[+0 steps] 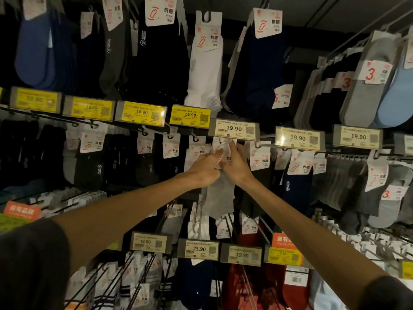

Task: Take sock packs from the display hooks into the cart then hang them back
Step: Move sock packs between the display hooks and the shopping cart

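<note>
At centre, toward 12 o'clock, the left hand (205,171) pinches the grey sock pack (220,195) by its card. The right hand (237,168) presses straight fingers to the card's top at the hook (222,141). It looks like either unhooking or rehanging; no cart shows.

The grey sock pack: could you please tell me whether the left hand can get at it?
Likely yes: the left hand is at the card of the grey sock pack, beside the right hand, with nothing hanging in front.
</note>
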Tool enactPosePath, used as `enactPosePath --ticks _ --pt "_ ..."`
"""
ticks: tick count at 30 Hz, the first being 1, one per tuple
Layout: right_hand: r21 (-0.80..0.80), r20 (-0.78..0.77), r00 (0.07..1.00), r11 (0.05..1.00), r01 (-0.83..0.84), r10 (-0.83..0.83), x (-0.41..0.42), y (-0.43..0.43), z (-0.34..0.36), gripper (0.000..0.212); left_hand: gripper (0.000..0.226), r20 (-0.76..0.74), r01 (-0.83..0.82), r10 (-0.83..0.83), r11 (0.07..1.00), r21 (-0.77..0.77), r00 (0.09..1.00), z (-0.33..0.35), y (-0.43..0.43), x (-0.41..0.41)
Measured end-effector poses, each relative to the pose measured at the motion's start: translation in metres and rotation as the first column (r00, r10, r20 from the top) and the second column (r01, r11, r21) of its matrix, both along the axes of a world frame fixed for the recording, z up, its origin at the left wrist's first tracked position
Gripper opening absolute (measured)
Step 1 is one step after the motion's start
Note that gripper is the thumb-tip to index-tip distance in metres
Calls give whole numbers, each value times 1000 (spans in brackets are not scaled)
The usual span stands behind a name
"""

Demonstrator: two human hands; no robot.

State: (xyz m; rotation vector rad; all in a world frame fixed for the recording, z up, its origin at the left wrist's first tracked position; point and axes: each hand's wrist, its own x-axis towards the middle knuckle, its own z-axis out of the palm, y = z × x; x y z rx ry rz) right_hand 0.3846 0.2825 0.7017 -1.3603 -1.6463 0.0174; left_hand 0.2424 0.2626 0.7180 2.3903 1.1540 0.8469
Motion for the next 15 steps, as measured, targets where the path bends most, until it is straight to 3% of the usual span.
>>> enactPosePath --ticks 6,12,15 --pt "37 236 957 986 164 -168 10 15 -2 81 67 -101 -6 6 1000 3 995 2 42 16" --pt "-253 501 849 910 329 -168 18 36 -5 81 65 -203 -90 88 996 2 975 6 78 38" --pt "-300 572 800 860 412 -184 12 43 1 80 60 -234 -120 117 993 3 965 9 96 50"
